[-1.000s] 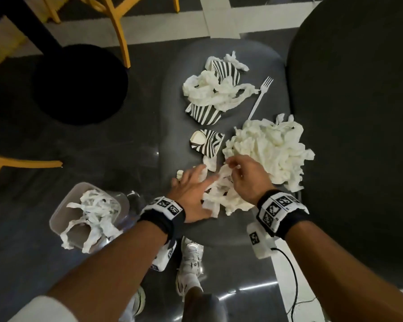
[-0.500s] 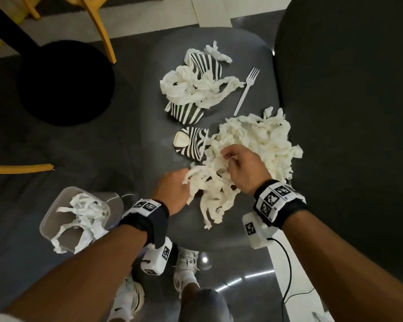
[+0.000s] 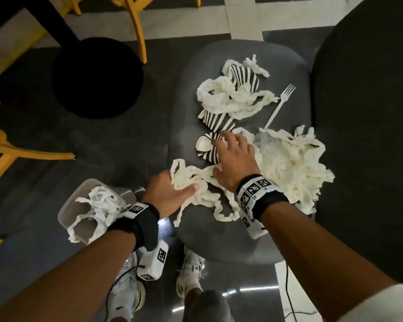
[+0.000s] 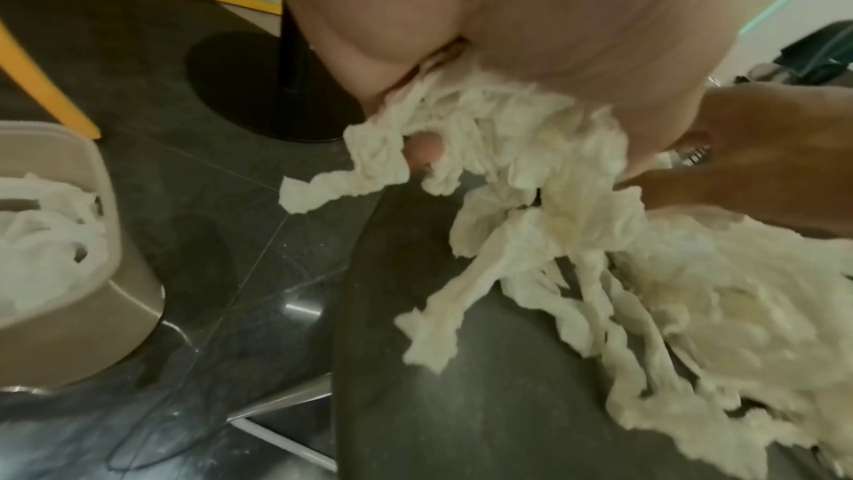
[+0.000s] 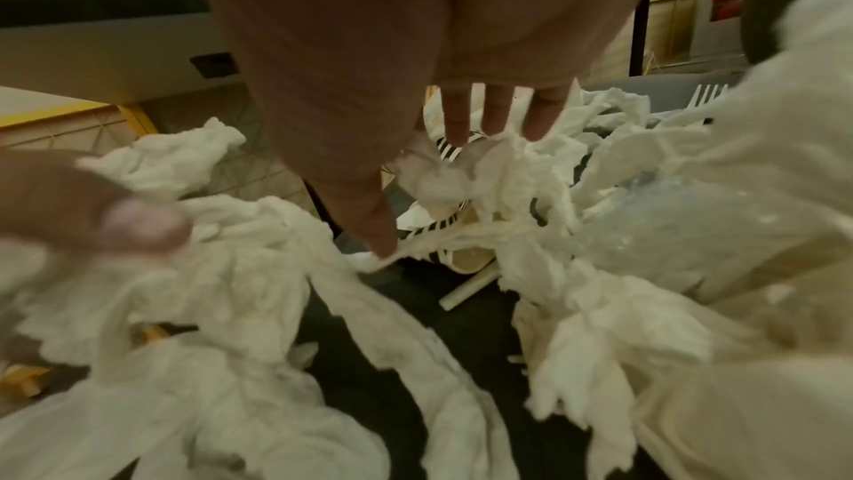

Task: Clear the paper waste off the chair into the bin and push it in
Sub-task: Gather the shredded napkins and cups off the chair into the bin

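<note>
A grey chair [image 3: 186,108] stands on dark tiled floor [image 3: 56,140], bin [image 3: 68,205] just beside its near-left corner. Left hand [image 3: 170,194] grips tissue strips [image 3: 200,182] trailing toward the near edge; right hand [image 3: 235,159] lies spread, fingers straight, on a striped cup [image 3: 207,149].

Left hand [image 3: 170,194] curled closed, thumb extended, right hand [image 3: 236,159] reaching forward, fingers spread and straight, both forearms outstretched

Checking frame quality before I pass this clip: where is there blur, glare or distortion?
Head view: sharp, dim, with glare streaks on the floor and bowed edges. Left wrist view: paper strips soft, left hand a blurred mass. Right wrist view: nearest tissue smeared, right hand out of focus.
</note>
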Available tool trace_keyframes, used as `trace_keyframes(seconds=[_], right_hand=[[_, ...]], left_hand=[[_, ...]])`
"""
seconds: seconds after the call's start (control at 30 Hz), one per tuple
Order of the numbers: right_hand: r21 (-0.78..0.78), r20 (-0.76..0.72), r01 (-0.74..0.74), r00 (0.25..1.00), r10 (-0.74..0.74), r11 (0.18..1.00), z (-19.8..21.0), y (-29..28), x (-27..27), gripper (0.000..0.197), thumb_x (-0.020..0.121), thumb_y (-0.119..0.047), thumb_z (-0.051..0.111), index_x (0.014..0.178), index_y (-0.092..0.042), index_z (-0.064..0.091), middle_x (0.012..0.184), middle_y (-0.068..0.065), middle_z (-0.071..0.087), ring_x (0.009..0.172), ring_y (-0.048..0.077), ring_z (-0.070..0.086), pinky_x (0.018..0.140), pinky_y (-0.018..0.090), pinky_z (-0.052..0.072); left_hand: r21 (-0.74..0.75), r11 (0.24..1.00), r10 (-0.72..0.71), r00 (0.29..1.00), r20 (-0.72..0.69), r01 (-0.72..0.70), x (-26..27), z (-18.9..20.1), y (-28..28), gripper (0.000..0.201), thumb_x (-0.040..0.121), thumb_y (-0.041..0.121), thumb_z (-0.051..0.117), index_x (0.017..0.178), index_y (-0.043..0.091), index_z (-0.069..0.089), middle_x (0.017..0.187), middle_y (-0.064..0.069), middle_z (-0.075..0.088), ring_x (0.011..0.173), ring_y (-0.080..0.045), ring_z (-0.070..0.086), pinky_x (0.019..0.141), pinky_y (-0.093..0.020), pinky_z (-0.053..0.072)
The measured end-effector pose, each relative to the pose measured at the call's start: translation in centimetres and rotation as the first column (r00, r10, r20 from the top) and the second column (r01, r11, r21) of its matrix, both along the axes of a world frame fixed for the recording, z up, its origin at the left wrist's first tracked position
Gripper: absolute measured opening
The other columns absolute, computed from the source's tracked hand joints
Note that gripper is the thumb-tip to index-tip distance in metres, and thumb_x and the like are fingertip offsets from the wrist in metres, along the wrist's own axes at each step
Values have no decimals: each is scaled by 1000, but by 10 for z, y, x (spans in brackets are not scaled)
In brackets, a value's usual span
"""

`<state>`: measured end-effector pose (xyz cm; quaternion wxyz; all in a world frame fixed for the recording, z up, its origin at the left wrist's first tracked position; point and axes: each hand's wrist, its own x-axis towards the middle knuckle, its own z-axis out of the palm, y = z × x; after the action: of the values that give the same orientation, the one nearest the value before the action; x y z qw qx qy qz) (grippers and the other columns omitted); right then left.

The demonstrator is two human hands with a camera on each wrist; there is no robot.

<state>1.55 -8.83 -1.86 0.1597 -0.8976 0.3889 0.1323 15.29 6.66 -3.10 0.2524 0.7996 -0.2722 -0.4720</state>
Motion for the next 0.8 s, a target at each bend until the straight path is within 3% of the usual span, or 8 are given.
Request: trace_keyframes(seconds=[0.1, 0.23, 0.37, 0.43, 0.53, 0.6, 0.7, 0.8], right_hand=[[21, -130, 53, 990, -50, 998, -3, -3, -2, 97, 70, -38, 78, 149, -26, 23, 161, 8, 16, 146, 39, 19, 113, 60, 25], [45, -179, 221, 961, -209, 974, -3, -6, -12, 93, 78, -21, 68, 152, -22, 12, 141, 12, 46, 115, 38, 58, 90, 48, 49], [80, -171, 142, 977, -127, 987, 8, -5, -24, 45, 88, -26, 52, 133, -17, 51, 111, 9, 60, 98, 35, 63, 77, 40, 52], [46, -77, 153, 986, -150, 987, 18, -3, -27, 36, 86, -37, 52, 112, -14, 61, 103, 10, 61, 98, 35, 60, 82, 41, 51], [64, 24, 256, 966, -258, 965, 24, -5, -33, 46, 84, -51, 50, 104, -12, 64, 108, 8, 57, 106, 30, 51, 90, 43, 48], [138, 71, 291, 950, -303, 947, 26, -13, -38, 46, 85, -51, 53, 101, -10, 62, 107, 7, 56, 101, 26, 54, 83, 36, 48], [236, 32, 179, 981, -192, 955, 24, -15, -43, 32, 88, -36, 61, 108, -11, 58, 101, 11, 65, 93, 30, 62, 71, 29, 42], [319, -15, 65, 998, -63, 946, 21, -4, -42, 49, 85, -19, 58, 132, -22, 45, 114, 11, 63, 101, 33, 62, 81, 37, 52]], left_hand=[[25, 991, -135, 977, 163, 133, -5, -4, 0, 27, 81, 32, 75, 103, 22, 62, 107, 4, 61, 96, -17, 63, 83, -34, 54], [62, 975, -220, 951, 218, 212, -15, -6, -5, 26, 86, 11, 64, 109, 17, 52, 108, -6, 66, 99, -31, 64, 83, -42, 53], [-7, 968, -245, 957, 153, 249, -25, -5, -9, 56, 87, 13, 63, 136, 29, 41, 127, -5, 61, 116, -28, 60, 89, -33, 48], [22, 943, -331, 925, 186, 332, -29, -7, -11, 69, 85, 36, 64, 147, 36, 34, 131, 1, 51, 123, -20, 48, 96, -34, 45], [199, 861, -509, 810, 291, 469, -31, -13, -14, 72, 74, 67, 61, 138, 41, 41, 116, 2, 43, 113, -20, 44, 91, -40, 49], [248, 828, -561, 756, 336, 504, -31, -17, -13, 53, 79, 56, 66, 125, 33, 53, 113, -2, 44, 112, -26, 47, 90, -44, 50], [181, 861, -508, 782, 362, 476, -30, -22, -9, 30, 88, 40, 64, 112, 23, 62, 114, -4, 48, 109, -27, 51, 85, -44, 52], [144, 885, -464, 809, 361, 443, -27, -22, -7, 28, 86, 39, 69, 106, 20, 63, 116, 1, 56, 105, -25, 59, 79, -36, 50]])
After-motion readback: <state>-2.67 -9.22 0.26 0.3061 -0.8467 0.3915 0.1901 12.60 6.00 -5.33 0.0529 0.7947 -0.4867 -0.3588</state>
